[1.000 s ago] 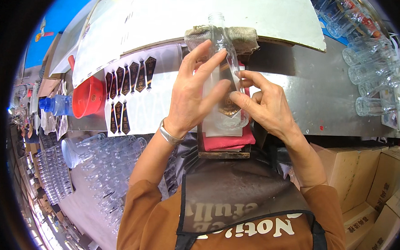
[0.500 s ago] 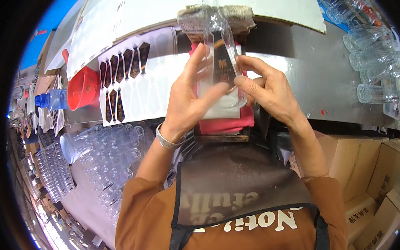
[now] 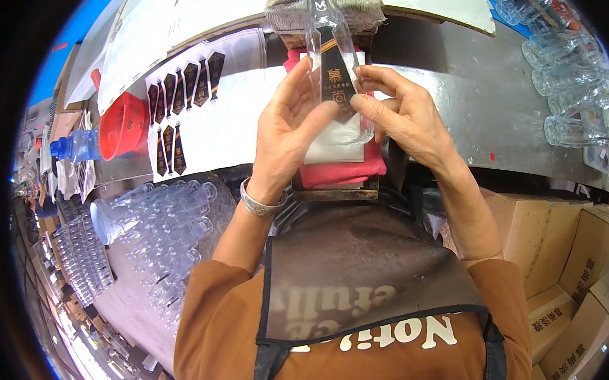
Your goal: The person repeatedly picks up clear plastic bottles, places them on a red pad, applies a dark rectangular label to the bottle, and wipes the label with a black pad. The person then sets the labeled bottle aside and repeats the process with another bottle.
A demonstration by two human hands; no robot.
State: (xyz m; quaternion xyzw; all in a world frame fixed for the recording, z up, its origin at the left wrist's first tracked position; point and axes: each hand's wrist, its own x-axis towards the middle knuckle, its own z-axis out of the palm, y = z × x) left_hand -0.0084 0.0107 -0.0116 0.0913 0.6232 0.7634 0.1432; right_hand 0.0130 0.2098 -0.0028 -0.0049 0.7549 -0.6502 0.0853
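A clear glass bottle [image 3: 329, 36] lies lengthwise in front of me, its neck pointing away. On its upper face sits a long black label [image 3: 336, 64] with gold characters and an orange stripe. My left hand [image 3: 287, 121] is around the bottle's left side, its thumb resting near the lower part of the label. On the opposite side my right hand [image 3: 404, 113] grips the bottle's edge, thumb and forefinger by the label's right border. Under the neck is a rolled grey cloth [image 3: 363, 12]; a pink cloth [image 3: 346, 175] and white sheet lie beneath the body.
Left on the metal table lies a backing sheet [image 3: 226, 125] with several black labels [image 3: 202, 83], beside a red plastic basket [image 3: 124, 124] and a blue-capped bottle [image 3: 82, 146]. Many clear bottles [image 3: 159, 245] stand lower left. More glass bottles [image 3: 572, 130] lie at right, above open cardboard boxes [image 3: 546, 248].
The bottle has turned slightly, so the label now faces up more squarely and a dark piece with a white mark shows on the neck. Both hands stay at its sides; the left thumb has shifted slightly.
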